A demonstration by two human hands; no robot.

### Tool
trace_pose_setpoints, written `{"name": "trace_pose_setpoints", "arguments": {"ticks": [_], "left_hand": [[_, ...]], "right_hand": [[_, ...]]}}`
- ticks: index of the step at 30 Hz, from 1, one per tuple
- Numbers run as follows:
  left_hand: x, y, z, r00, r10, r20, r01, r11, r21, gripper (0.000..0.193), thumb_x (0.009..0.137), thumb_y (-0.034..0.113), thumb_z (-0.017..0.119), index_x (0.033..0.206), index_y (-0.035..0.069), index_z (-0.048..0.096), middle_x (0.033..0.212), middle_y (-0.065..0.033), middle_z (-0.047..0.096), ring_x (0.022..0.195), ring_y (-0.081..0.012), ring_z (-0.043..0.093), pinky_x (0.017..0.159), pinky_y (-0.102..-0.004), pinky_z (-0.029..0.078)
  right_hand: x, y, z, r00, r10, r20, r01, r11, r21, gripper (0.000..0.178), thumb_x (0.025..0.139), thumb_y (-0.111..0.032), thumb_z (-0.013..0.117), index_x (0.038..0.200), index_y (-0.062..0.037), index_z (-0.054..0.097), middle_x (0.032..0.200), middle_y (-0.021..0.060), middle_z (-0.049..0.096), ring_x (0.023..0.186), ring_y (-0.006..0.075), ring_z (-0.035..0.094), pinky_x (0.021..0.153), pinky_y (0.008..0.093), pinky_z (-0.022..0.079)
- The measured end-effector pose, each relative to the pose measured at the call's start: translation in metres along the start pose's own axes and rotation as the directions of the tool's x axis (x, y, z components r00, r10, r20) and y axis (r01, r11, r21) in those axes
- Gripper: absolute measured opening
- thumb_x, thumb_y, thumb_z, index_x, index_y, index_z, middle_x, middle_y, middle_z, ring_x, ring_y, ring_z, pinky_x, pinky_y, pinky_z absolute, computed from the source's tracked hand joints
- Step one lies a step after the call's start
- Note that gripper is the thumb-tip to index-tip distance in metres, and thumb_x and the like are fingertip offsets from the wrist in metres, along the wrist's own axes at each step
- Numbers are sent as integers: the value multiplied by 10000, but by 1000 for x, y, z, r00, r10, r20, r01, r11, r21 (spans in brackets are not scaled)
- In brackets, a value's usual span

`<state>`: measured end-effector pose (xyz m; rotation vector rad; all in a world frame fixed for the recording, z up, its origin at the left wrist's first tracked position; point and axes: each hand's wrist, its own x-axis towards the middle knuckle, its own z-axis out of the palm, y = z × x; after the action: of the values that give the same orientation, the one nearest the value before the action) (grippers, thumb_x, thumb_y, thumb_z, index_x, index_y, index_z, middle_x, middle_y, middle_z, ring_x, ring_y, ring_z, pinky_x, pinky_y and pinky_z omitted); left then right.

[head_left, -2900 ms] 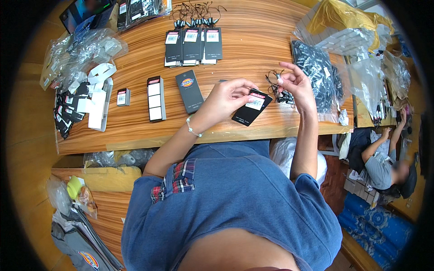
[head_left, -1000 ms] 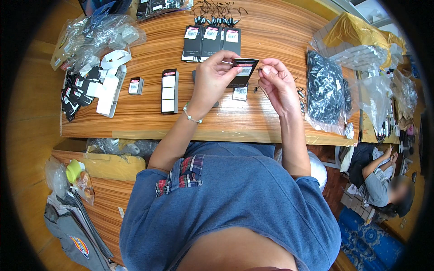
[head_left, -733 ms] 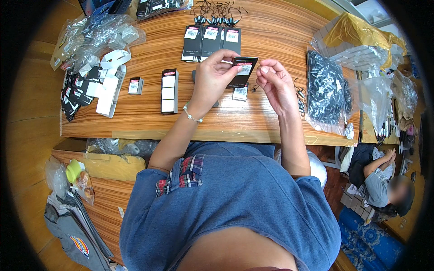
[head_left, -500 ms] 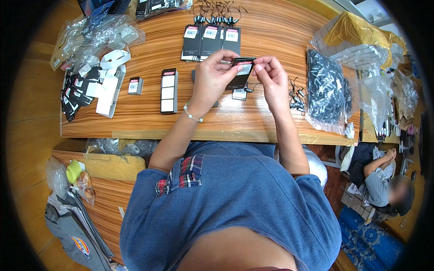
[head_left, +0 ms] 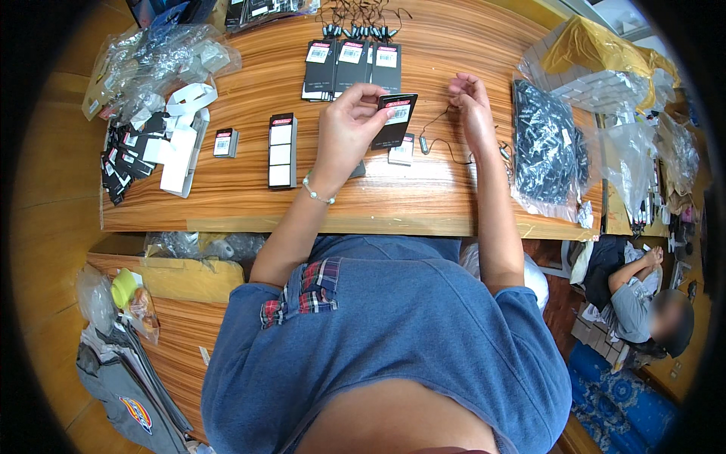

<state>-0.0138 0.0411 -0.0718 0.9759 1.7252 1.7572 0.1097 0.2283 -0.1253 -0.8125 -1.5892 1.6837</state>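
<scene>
"Head camera: what was the state of the hands?"

"The left hand (head_left: 350, 121) grasped a black hang tag (head_left: 389, 135) between thumb and fingers, tilted, its barcode sticker in view, above the table (head_left: 249, 208). The right hand (head_left: 476, 117) was raised to the right of it, apart from the tag, fingers loosely bent. A black cord (head_left: 442, 113) ran up to those fingers; whether they pinched it could not be told from this angle."

"And the cord's fitting?"

"Its silver toggle (head_left: 423, 145) showed to the right of the held tag, not touching it. A small barcode card (head_left: 401, 155) lay just below the tag, near a dark card stack (head_left: 358, 171) partly hidden by the left wrist."

"How much appeared complete?"

"Three overlapping rows of hang tags (head_left: 350, 76) lay at the back, with cords and toggles (head_left: 367, 32) fanned out beyond their top ends. I judged those finished."

"Outstanding?"

"The held piece, in my judgement, plus the supplies: loose cords (head_left: 504, 155) beside the right forearm, a clear bag of black cords (head_left: 544, 140) further right, and, to the left, a tall label stack (head_left: 283, 163) and a small barcode stack (head_left: 224, 144)."
</scene>
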Motion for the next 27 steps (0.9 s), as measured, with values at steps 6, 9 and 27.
{"name": "trace_pose_setpoints", "arguments": {"ticks": [6, 9, 27], "left_hand": [[-7, 9, -8, 999, -27, -17, 27, 999, -26, 242, 752, -6, 668, 969, -26, 562, 918, -86, 623, 796, -125, 628, 657, -195, 508], [-7, 8, -5, 999, -48, 4, 48, 997, -52, 232, 756, -10, 662, 965, -22, 563, 918, -85, 622, 794, -123, 628, 658, -195, 509], [-6, 0, -13, 1000, 5, -22, -5, 1000, -13, 258, 732, -4, 683, 963, -12, 571, 915, -63, 623, 814, -124, 623, 693, -210, 521]], "right_hand": [[-6, -4, -29, 954, -299, -27, 192, 679, -709, 107, 747, -60, 596, 840, -12, 616, 845, 132, 568, 843, 252, 543, 704, 331, 451], [-12, 9, -28, 963, -269, 20, 148, 466, -873, 217, 731, -238, 660, 733, -23, 628, 781, 143, 574, 828, 295, 535, 713, 398, 432], [-54, -30, 39, 972, -222, 75, 230, 964, -135, 33, 837, -3, 545, 862, 18, 538, 754, 61, 601, 714, 93, 571, 645, 206, 446]]}}
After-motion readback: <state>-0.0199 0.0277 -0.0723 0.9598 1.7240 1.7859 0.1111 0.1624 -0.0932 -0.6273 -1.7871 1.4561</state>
